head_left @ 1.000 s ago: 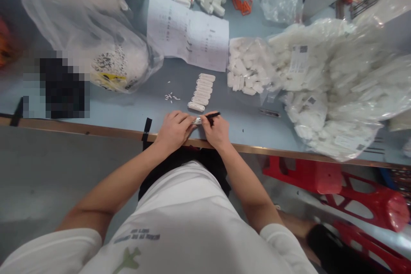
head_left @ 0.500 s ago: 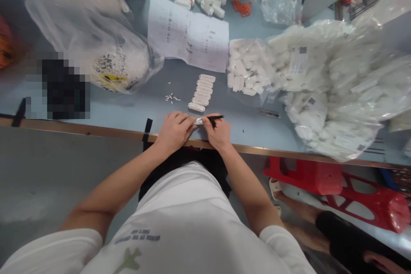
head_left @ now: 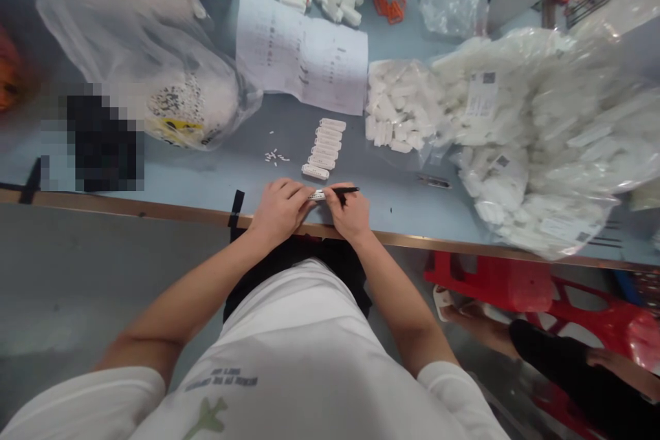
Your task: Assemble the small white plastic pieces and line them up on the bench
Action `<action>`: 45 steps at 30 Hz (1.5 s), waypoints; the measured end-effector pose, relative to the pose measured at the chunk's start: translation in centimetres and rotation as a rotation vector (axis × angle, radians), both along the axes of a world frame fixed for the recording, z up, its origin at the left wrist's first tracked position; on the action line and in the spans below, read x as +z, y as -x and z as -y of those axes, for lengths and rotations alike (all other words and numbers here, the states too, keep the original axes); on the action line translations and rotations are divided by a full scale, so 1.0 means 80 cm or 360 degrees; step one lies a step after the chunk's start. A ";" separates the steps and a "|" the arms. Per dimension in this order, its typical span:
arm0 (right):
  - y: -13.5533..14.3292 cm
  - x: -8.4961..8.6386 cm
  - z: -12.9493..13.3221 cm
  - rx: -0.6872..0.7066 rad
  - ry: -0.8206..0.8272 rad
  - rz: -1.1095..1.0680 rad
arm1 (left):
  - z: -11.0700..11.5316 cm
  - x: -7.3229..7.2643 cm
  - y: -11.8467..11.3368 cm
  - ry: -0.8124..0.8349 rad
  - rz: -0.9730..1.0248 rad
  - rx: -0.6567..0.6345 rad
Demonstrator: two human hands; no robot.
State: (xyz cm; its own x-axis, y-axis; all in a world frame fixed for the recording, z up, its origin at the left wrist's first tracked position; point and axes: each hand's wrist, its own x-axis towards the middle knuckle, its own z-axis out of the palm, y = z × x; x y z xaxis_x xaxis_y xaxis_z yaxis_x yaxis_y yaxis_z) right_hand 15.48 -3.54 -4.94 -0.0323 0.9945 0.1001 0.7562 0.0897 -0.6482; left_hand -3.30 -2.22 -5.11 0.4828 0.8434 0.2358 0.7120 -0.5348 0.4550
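Observation:
Near the table's front edge, my left hand is closed on the left end of a small white slotted plastic piece. My right hand grips a black pen-like tool and meets the right end of that piece, its fingertips hiding the tool's tip. Just beyond my hands, several similar white slotted pieces lie in a stacked row. Left of the row is a scatter of tiny white pegs.
A printed sheet lies behind the row. Bags of white parts crowd the right, with a small cutter before them. A plastic bag stands left. Red stools and another person's legs are below right.
My hands and the piece between them stay almost still. Below right, the other person's legs and arm have shifted. The view has moved very slightly.

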 end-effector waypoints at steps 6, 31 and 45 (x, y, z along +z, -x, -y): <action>0.001 -0.006 -0.001 0.0014 -0.0031 0.0032 | 0.000 -0.002 0.000 -0.0014 -0.0008 -0.0011; 0.006 0.002 -0.003 -0.0044 0.0098 -0.0060 | -0.001 -0.003 0.000 -0.0012 0.0021 0.0014; 0.003 0.000 -0.001 -0.0082 0.0049 -0.0118 | 0.000 -0.002 -0.001 0.0033 0.0039 0.0016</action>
State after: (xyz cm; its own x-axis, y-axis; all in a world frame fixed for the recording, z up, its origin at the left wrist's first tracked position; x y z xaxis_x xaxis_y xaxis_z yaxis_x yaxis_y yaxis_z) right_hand 15.24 -3.44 -4.93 0.0256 0.9973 0.0694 0.7091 0.0309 -0.7044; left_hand -3.26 -2.22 -5.25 0.4686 0.8530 0.2298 0.7060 -0.5180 0.4830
